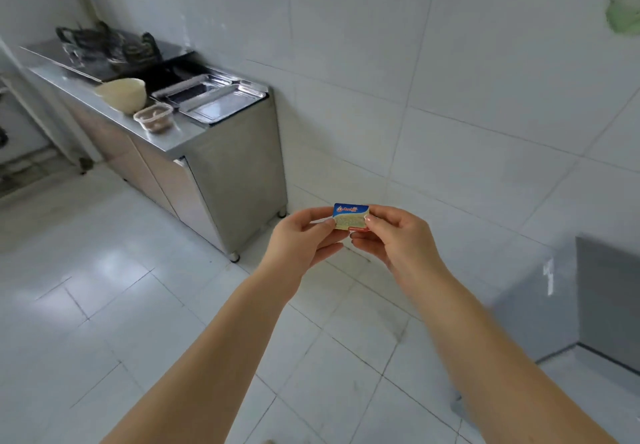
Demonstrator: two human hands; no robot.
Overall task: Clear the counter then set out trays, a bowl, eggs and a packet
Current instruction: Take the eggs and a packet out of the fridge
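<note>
- One steel counter (pixel 180 139) stands against the white tiled wall at upper left, well apart from the hands; it carries every container in view.
- Two shallow metal trays lie side by side at the counter's right end. The nearer tray (pixel 221 104) shows only its bare shiny floor. The farther tray (pixel 194 89) looks dark inside; what it holds, if anything, cannot be told.
- One cream bowl (pixel 122 94) sits left of the trays, near the counter's front edge. Its inside is turned away from the camera, so its contents cannot be seen.
- One small clear plastic tub (pixel 154 118) sits just in front of the bowl and beside the nearer tray. Brown rounded shapes show through its wall, probably the eggs, though they are blurred.
- One left hand (pixel 301 239) is held out over the floor, thumb and curled fingers pinching the left edge of the packet.
- One right hand (pixel 391 236) pinches the packet's right edge the same way, thumb on top.
- One small packet (pixel 350 216), blue on top and pale yellow below, is held flat between both hands in mid-air, off the counter.
</note>
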